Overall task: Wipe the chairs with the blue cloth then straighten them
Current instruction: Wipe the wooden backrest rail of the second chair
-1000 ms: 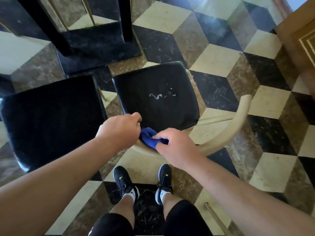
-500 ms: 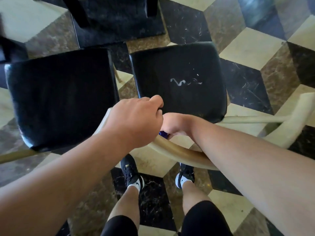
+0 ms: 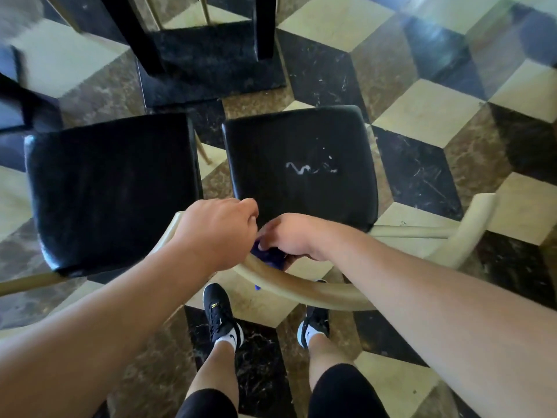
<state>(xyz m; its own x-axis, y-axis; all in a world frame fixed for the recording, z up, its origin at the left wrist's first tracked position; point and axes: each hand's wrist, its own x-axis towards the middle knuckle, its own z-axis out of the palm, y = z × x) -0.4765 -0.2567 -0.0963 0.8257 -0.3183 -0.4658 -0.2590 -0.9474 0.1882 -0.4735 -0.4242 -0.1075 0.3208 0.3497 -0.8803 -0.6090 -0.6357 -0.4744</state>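
Two chairs with black padded seats stand side by side below me. The right chair (image 3: 301,164) has a white squiggle mark on its seat and a curved tan wooden backrest (image 3: 316,292). The left chair (image 3: 111,188) is just beside it. My left hand (image 3: 217,233) is closed around the left end of the right chair's backrest. My right hand (image 3: 292,236) presses the blue cloth (image 3: 268,256) onto the backrest's inner side; most of the cloth is hidden under the fingers.
A black table base (image 3: 208,70) with dark legs stands on the floor beyond the chairs. Another dark chair part (image 3: 18,107) shows at the far left. The floor is cube-patterned marble. My feet in black shoes (image 3: 220,315) stand right behind the backrest.
The view has pulled back and tilted up. My right hand has turned with the cloth on the backrest, showing more blue. My left hand keeps its grip on the backrest.
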